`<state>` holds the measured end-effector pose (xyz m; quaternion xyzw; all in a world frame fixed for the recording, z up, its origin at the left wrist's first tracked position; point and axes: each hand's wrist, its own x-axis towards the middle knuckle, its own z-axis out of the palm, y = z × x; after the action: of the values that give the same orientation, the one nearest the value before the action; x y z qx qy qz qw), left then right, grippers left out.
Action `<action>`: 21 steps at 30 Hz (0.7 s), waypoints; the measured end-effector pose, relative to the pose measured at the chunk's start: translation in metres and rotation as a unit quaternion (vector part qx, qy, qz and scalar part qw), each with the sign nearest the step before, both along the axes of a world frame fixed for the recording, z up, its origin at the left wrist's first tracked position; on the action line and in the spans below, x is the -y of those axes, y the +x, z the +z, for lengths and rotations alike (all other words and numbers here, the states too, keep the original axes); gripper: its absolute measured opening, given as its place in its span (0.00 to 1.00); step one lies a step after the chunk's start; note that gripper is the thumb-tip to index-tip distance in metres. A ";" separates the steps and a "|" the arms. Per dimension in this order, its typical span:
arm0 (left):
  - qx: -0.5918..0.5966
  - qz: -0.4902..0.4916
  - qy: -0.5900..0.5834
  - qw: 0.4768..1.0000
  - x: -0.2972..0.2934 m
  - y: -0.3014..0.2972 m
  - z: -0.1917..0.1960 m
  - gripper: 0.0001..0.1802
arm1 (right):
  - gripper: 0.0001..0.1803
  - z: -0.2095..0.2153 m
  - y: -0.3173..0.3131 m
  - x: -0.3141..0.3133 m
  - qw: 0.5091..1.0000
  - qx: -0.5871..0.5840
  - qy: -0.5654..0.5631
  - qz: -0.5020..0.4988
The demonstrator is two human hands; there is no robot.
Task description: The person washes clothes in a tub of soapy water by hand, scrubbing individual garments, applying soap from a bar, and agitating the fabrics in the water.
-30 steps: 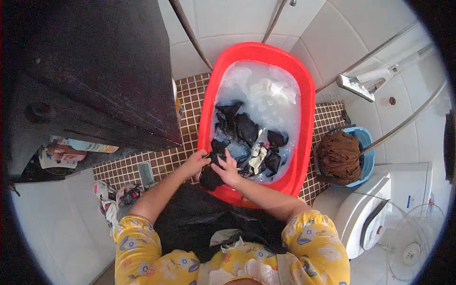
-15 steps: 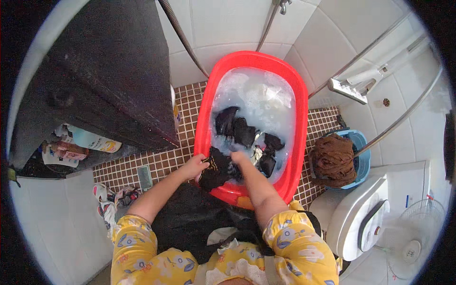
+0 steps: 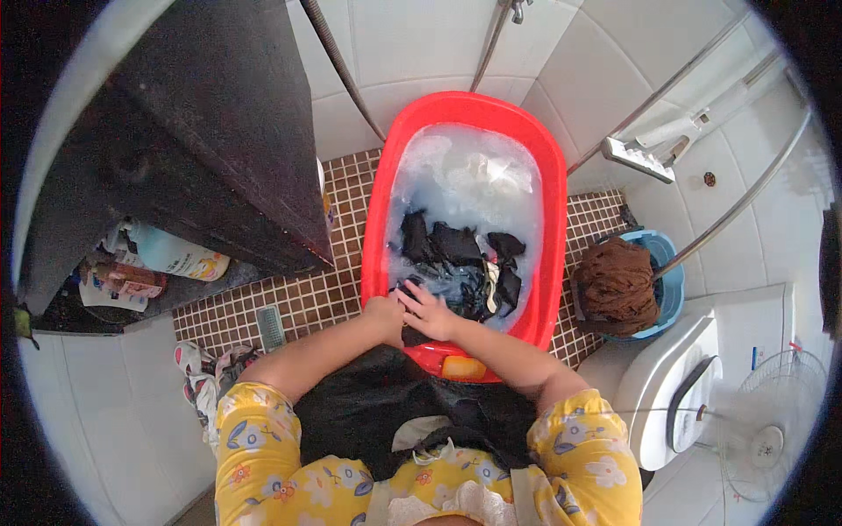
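A red oval tub (image 3: 379, 202) stands on the brown mosaic floor, filled with soapy water and dark wet clothes (image 3: 460, 254). My left hand (image 3: 384, 311) is at the tub's near rim, fingers curled on a dark garment. Beside it, my right hand (image 3: 427, 311) lies spread over the same heap of dark cloth, pressing on it. A yellow bar of soap (image 3: 462, 367) rests on the near rim, just below my hands. Both forearms come up from yellow flowered sleeves.
A dark cabinet (image 3: 219, 158) rises on the left, with bottles (image 3: 167, 254) beneath it. At the right is a blue bucket (image 3: 665, 289) holding brown cloth (image 3: 618, 280), then a white appliance (image 3: 675, 394) and a fan (image 3: 772, 421). A small brush (image 3: 270, 327) lies on the tiles.
My hands have stayed at the tub's near end, working the dark clothes. The right hand has drawn back from deeper in the tub toward the rim, next to the left.
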<state>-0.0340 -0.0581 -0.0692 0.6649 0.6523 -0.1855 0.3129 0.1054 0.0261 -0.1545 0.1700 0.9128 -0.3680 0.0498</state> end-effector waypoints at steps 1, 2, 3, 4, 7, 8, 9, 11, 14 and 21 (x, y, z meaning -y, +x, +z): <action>0.027 -0.002 0.032 0.999 0.004 -0.004 0.001 0.41 | 0.37 -0.007 -0.003 -0.001 1.000 -0.006 0.000 0.015; 0.028 -0.003 0.032 0.999 0.003 -0.006 0.001 0.41 | 0.39 -0.017 -0.003 -0.007 1.000 -0.011 0.002 0.026; 0.042 -0.042 0.094 0.994 0.000 -0.009 0.001 0.36 | 0.39 -0.027 -0.006 -0.013 1.000 -0.011 0.002 0.025; 0.056 -0.078 0.153 0.984 0.000 -0.011 0.001 0.31 | 0.40 -0.035 -0.013 -0.016 0.999 -0.009 -0.040 0.016; 0.097 -0.028 0.142 0.985 -0.004 -0.021 -0.019 0.25 | 0.43 -0.052 -0.023 -0.027 0.994 0.062 -0.093 0.011; 0.094 -0.027 0.142 0.985 -0.003 -0.024 -0.022 0.25 | 0.44 -0.054 -0.027 -0.030 0.986 0.131 -0.099 0.011; 0.104 -0.024 0.149 0.983 -0.001 -0.026 -0.026 0.23 | 0.48 -0.056 -0.022 -0.023 0.994 0.087 -0.059 -0.029; 0.117 -0.023 0.162 0.980 -0.004 -0.024 -0.032 0.21 | 0.42 -0.064 -0.017 -0.024 0.992 0.124 -0.014 -0.025; 0.088 -0.022 0.165 0.982 -0.014 -0.018 -0.035 0.19 | 0.38 -0.066 -0.004 -0.036 0.981 0.189 0.005 -0.044; 0.083 0.162 0.137 0.974 -0.019 0.003 -0.028 0.20 | 0.36 0.002 0.028 -0.054 0.957 0.148 -0.110 -0.224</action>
<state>-0.0307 -0.0395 -0.0967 0.6000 0.7424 0.0151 0.2977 0.1330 0.0802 -0.1527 0.4163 0.7874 -0.4389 0.1190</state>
